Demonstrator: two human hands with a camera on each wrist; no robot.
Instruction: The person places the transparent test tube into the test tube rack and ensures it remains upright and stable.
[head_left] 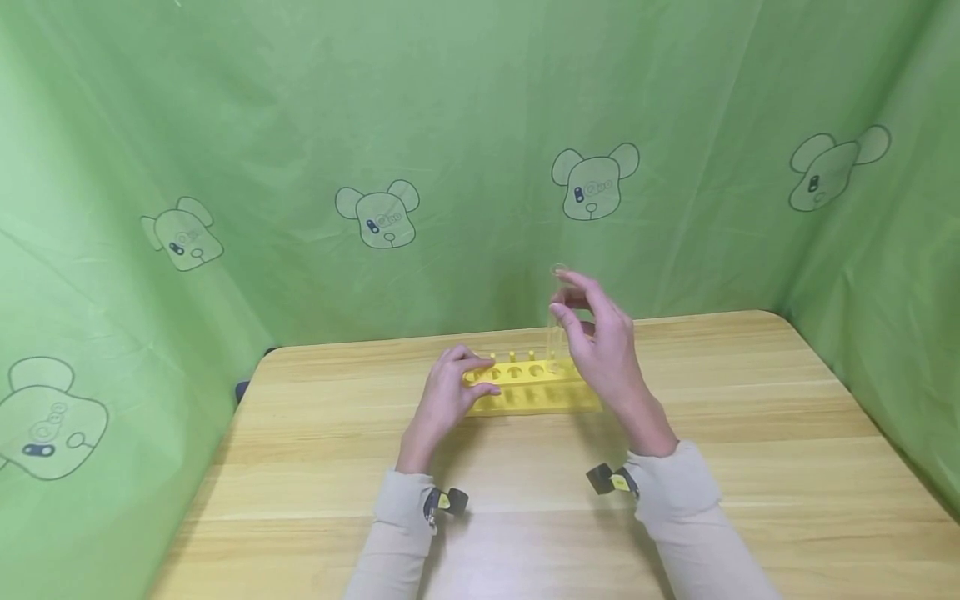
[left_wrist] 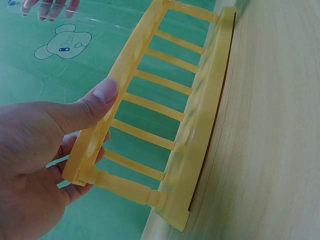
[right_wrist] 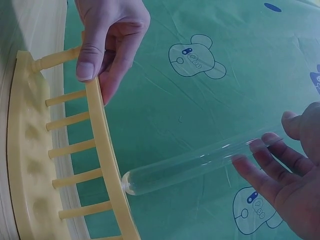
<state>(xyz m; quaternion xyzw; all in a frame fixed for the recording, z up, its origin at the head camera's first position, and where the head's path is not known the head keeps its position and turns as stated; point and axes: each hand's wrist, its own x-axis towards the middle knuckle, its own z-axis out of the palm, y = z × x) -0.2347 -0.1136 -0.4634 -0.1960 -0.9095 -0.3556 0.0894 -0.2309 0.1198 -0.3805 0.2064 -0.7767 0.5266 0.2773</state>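
Note:
A yellow test tube rack point(head_left: 536, 400) stands on the table, with a row of round holes along its top bar and several pegs behind. My left hand point(head_left: 450, 392) grips the left end of that top bar, thumb point(left_wrist: 106, 91) on the near side and fingers behind. Above the rack, my right hand point(head_left: 603, 342) pinches a clear glass test tube point(right_wrist: 185, 167) near its upper part between thumb and fingers. The tube is upright, and its rounded bottom point(right_wrist: 129, 184) is right at the top bar, over a hole right of the middle. It looks empty.
The wooden table point(head_left: 750, 467) extends around the rack on every side. Green cloth point(head_left: 480, 100) printed with bear heads hangs behind the table and at both sides. Small dark wrist cameras point(head_left: 600, 479) are strapped over both light sleeves.

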